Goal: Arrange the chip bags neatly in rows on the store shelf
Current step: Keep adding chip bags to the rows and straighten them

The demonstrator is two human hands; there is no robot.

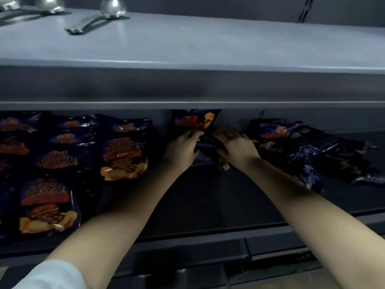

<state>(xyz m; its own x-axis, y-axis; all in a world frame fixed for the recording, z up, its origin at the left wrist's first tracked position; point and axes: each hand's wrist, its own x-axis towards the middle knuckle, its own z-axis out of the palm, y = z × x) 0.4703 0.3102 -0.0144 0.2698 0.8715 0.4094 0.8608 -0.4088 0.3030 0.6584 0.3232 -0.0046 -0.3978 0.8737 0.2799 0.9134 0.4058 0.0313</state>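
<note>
Both my arms reach deep into the lower shelf (208, 205). My left hand (182, 149) and my right hand (237, 149) grip a dark blue chip bag (196, 120) at the back middle; its top edge is hidden by the shelf above. More dark bags (205, 146) lie crumpled between and under my hands. On the left, several blue and orange chip bags (123, 157) lie flat in rows. A loose, jumbled heap of bags (308, 151) sits at the right.
The grey upper shelf (208, 49) juts out above and hides the back of the lower one. Metal ladles (112, 9) lie on it at the far left. A dark shelf front rail (208, 247) runs below my forearms.
</note>
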